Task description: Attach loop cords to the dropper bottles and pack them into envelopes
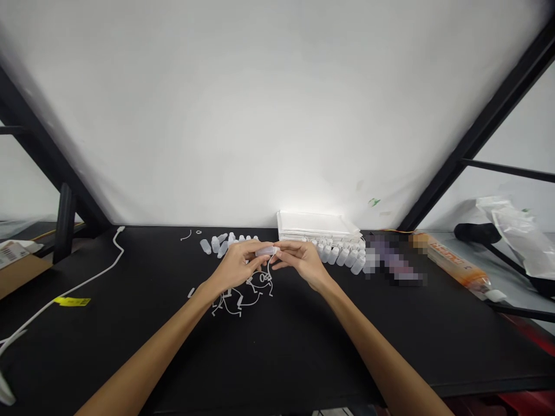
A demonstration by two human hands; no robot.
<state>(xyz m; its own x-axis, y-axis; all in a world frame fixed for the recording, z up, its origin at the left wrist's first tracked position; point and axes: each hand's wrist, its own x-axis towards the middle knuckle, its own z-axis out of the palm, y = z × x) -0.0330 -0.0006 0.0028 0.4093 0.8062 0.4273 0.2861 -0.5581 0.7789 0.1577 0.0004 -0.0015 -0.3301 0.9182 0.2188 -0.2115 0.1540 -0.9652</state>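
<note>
A small translucent plastic bottle (265, 251) lies sideways between my two hands, above the table. My left hand (236, 264) is closed around its body from the left. From the right, the fingers of my right hand (304, 263) pinch at the neck end, where a thin white strap (269, 267) hangs down. The exact grip on the neck is partly hidden by my fingertips. Below lie several loose white straps with small end pieces (240, 303), tangled on the black table (277, 358).
Several similar bottles (205, 247) lie behind my left hand, and rows of them (342, 257) stand at right. Behind those is a stack of white trays (316, 222). A white cable (87, 281) and yellow tag (73, 301) are left; an orange package (455, 263) is far right.
</note>
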